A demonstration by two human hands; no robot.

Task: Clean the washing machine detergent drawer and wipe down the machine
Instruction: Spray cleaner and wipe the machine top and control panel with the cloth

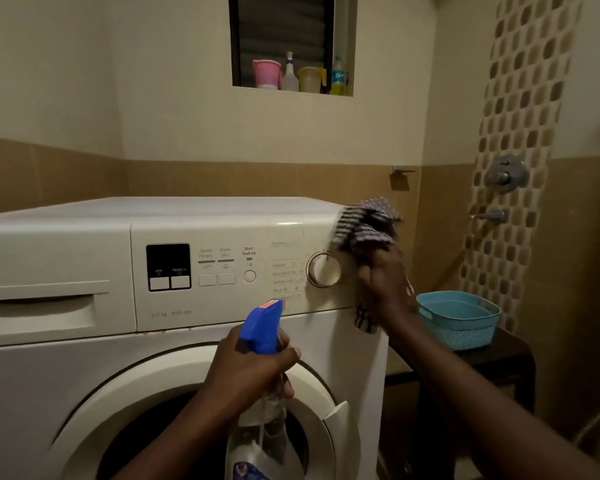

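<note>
While the white washing machine [66, 362] fills the left and centre, its detergent drawer [39, 308] sits closed at the panel's upper left. A blue basket [459, 327] stands just right of the machine. The left hand [250, 374] is curled round a blue-topped spray bottle [261, 327] before the door [125, 386]; the right hand [385, 284] clutches a striped cloth [364, 221] pressed to the panel's right edge, beside the dial [323, 270].

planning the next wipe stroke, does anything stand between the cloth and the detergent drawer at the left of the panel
Yes. The dial protrudes right beside the cloth in the right hand; further left lie the buttons and display, before the detergent drawer. The left hand holds the spray bottle lower, before the door.
</note>
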